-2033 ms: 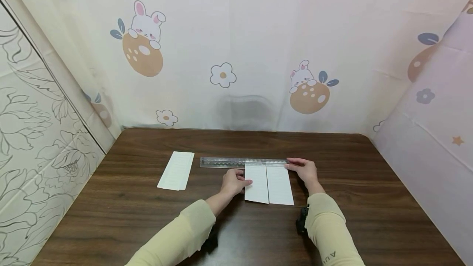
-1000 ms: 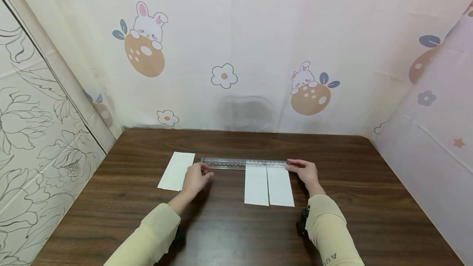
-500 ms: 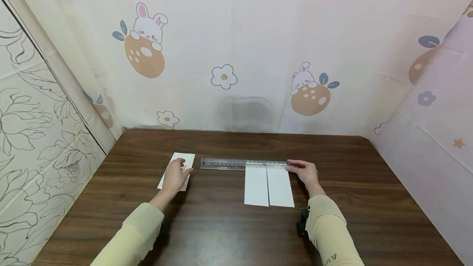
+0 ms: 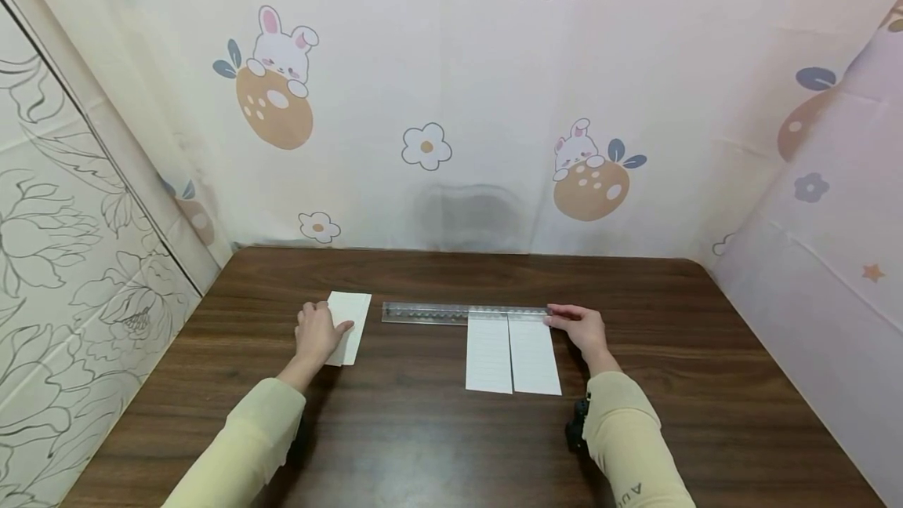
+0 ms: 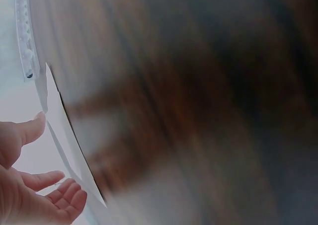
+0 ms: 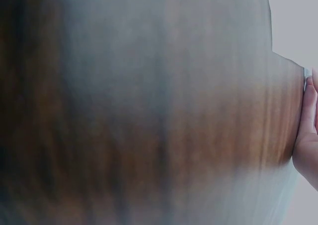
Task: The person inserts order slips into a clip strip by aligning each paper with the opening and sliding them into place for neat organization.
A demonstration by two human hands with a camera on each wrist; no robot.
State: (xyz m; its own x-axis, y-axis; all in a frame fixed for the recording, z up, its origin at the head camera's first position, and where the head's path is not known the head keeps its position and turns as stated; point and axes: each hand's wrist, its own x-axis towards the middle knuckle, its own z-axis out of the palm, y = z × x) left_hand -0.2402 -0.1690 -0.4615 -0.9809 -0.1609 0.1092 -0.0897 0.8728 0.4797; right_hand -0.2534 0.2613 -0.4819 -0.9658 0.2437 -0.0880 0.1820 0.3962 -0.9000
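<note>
At the left, a small stack of white paper slips (image 4: 353, 318) lies on the table, slightly fanned. My left hand (image 4: 316, 333) is over its left edge, thumb across the paper and fingers along the far left side. The left wrist view shows the thumb (image 5: 33, 129) and fingers apart, with the slips' edge (image 5: 74, 138) just beyond them. My right hand (image 4: 580, 328) pinches the right end of a clear ruler (image 4: 426, 313). Under that ruler run the top ends of two lined paper slips, a left one (image 4: 489, 355) and a right one (image 4: 534, 357), side by side.
The dark wooden table (image 4: 451, 445) has its back edge against a printed curtain (image 4: 367, 100). Between the stack and the ruler's left end is a narrow strip of bare wood. Another curtain (image 4: 804, 273) hangs along the right side.
My left hand has left the left slip under the ruler, passed the ruler's left end and moved left onto the stack. My right hand has stayed at the ruler's right end.
</note>
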